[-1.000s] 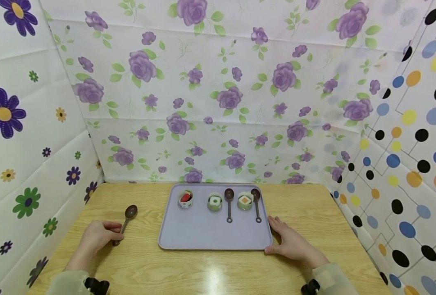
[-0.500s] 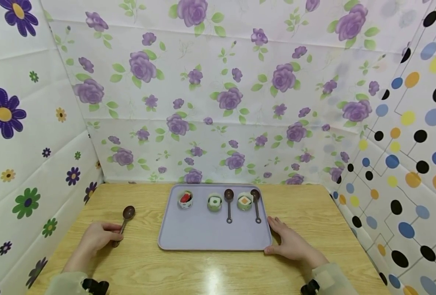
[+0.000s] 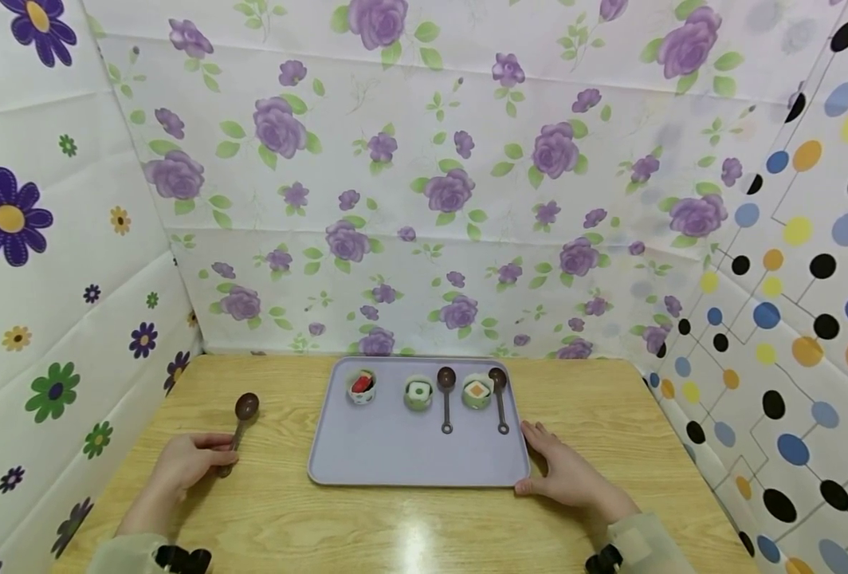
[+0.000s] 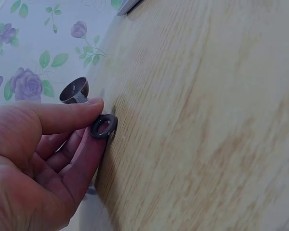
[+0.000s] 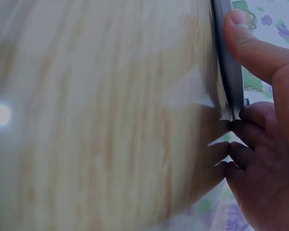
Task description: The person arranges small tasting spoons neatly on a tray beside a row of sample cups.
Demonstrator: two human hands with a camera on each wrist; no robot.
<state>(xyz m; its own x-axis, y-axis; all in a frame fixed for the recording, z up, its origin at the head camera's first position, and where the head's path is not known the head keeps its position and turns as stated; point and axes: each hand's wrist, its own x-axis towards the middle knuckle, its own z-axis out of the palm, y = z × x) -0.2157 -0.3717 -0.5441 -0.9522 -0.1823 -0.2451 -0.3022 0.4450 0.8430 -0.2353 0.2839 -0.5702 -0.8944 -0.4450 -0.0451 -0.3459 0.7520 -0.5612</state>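
Observation:
My left hand (image 3: 193,460) pinches a brown spoon (image 3: 247,406) by its handle, left of the tray. The bowl points away toward the back wall. In the left wrist view, the ring at the handle's end shows just below my left thumb, close to the tabletop. At the right side of the lavender tray (image 3: 374,462), my right hand (image 3: 567,470) touches the rim near the front corner, thumb and fingers spread. The right wrist view shows the right thumb (image 5: 238,19) against the tray's dark-looking edge and the fingertips down at the table.
Along the tray's back stand a small cup with a red piece (image 3: 362,387), a green cup with a white top (image 3: 418,393) and another with an orange diamond (image 3: 477,391). Two brown spoons (image 3: 447,402) (image 3: 499,399) lie beside them. Patterned cloth walls (image 3: 410,191) enclose the wooden table (image 3: 338,526).
The spoon in my left hand has turned a little, its bowl shifting slightly left. My right hand and the tray have stayed in place.

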